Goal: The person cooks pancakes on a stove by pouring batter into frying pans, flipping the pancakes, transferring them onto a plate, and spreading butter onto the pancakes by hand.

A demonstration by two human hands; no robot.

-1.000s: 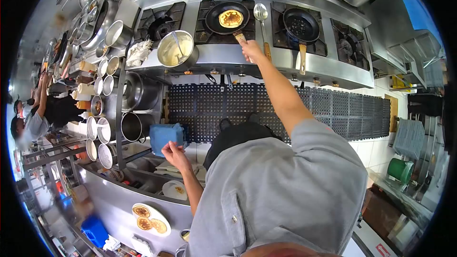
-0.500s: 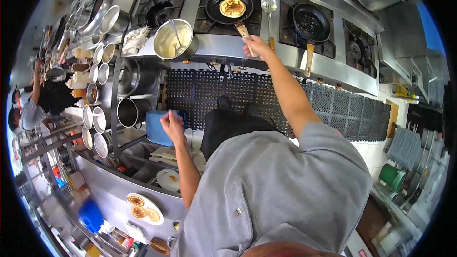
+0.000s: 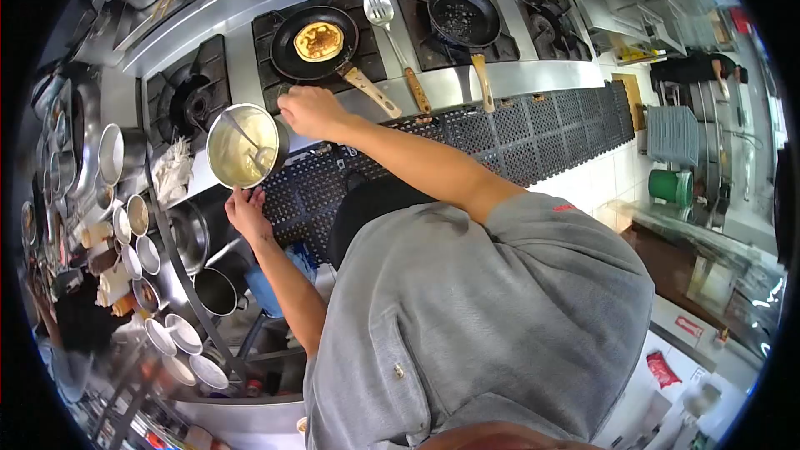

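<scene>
Right, both hands are in close around the metal pot (image 3: pixel 282 150), out at the front edge of the stove (image 3: pixel 433 87). The left hand (image 3: pixel 248 212) comes up on the near side, partly open, fingers bent, fingertips right at the pot's lower edge; they look to be touching it, though how firm that hold is, I cannot tell. And here's the right hand (image 3: pixel 310 111), back of the hand upward, fingers curled over and half closed, just beside the pot's right side. Its fingertips point at the pot, but whether they touch the wall or pinch anything, the view does not show.

Inside the pot sits pale, creamy batter (image 3: pixel 242 168), with a metal spoon (image 3: pixel 247 137) leaning in it, handle toward the upper left and bowl down in the mix. Just beyond the right hand, on its burner, the black frying pan (image 3: pixel 287 57) carries a single round pancake (image 3: pixel 318 42), browned on top with a paler rim. That pan's light-coloured handle (image 3: pixel 372 92) angles out to the lower right, free of both hands. Next along lies a slotted spoon (image 3: pixel 379 10), then a second black pan (image 3: pixel 461 17) on another burner. Over on the left, a crumpled whitish cloth (image 3: pixel 173 173) lies near the pot.
</scene>
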